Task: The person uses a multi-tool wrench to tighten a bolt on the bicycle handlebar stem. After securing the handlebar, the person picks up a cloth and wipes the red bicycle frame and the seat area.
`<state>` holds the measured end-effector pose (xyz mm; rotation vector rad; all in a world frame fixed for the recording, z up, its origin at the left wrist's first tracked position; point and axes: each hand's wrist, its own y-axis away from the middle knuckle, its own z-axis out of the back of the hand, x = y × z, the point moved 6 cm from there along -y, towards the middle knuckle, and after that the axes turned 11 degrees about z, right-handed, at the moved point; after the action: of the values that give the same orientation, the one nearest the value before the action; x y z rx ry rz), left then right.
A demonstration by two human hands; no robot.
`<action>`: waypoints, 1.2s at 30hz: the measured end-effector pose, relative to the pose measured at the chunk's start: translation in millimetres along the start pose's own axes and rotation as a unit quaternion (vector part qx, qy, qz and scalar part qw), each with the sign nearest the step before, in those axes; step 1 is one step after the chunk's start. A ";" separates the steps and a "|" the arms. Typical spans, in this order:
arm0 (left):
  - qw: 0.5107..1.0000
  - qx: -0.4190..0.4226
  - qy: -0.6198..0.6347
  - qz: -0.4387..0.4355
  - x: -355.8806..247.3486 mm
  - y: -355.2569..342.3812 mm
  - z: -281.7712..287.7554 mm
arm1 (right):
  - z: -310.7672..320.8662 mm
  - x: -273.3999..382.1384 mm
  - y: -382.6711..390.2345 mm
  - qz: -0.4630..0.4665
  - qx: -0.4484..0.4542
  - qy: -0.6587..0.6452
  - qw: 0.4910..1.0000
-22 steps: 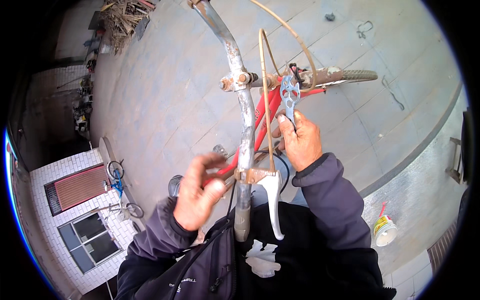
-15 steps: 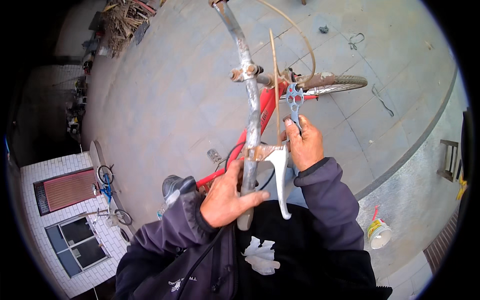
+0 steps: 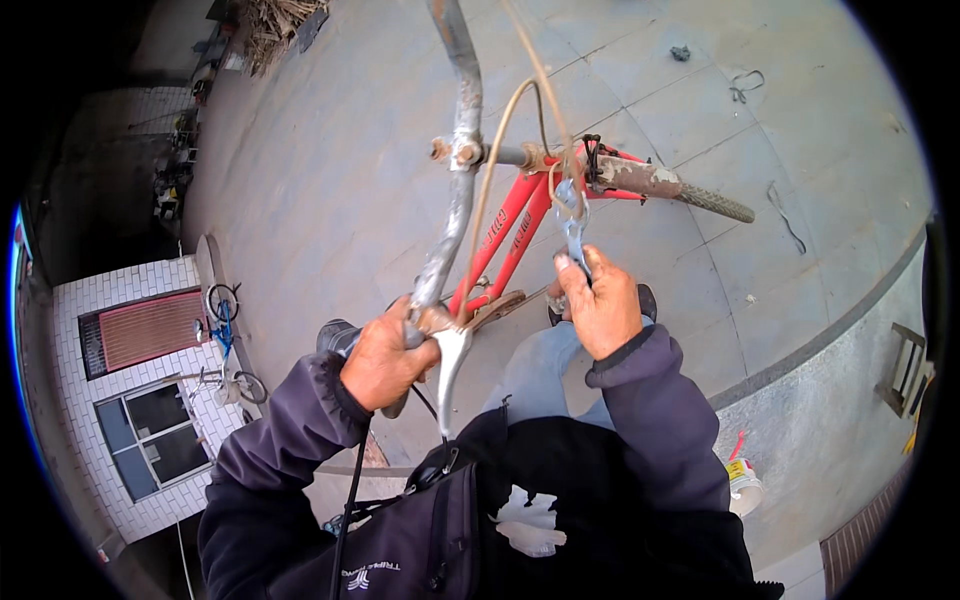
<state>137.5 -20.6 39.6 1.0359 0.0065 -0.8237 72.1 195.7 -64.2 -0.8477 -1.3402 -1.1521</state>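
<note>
One slip of the left hand (image 3: 383, 362) (8 o'clock, fingers clamped round the handlebar (image 3: 463, 205) by the brake lever (image 3: 452, 370)) could let it twist; cable (image 3: 487, 180) at 12 might snag the wrench (image 3: 572, 225) at 2, pinched in the right hand's (image 3: 604, 308) fingers; versus earlier: left grip tighter, handlebar's near end further toward 9.

I can't see the far end of the handlebar (image 3: 462, 215), because the top of my view cuts it off. The left hand (image 3: 386, 362) hides most of its near end. The right hand (image 3: 605, 315) hides the bottom of the flat metal tool (image 3: 573, 232), and a brown cable (image 3: 541, 72) covers a bit of its head. The wood pile (image 3: 277, 28) at the ground's (image 3: 330, 180) far left corner is cut off too. Along the ground's left edge, dark things (image 3: 181, 150) are too small to name
</note>
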 end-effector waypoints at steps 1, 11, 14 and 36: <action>0.998 -0.002 0.041 0.038 11.9 0.0 0.4 | 1.5 -2.4 -1.0 -0.008 0.018 -0.011 1.000; 0.989 0.014 0.021 0.145 -10.4 -12.2 -1.0 | -4.4 -18.8 -16.1 0.015 0.168 -0.077 0.983; 0.991 0.002 0.015 0.130 -8.4 -14.1 0.0 | -20.6 -9.0 -30.9 0.051 0.137 -0.122 0.982; 0.995 -0.013 -0.005 0.101 -8.1 -28.7 5.1 | -61.1 19.9 -74.7 0.119 0.091 -0.323 0.935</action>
<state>112.5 -26.6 23.7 0.9907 -0.0946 -0.6424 15.8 114.9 -62.1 -1.2730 -1.7794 -0.5550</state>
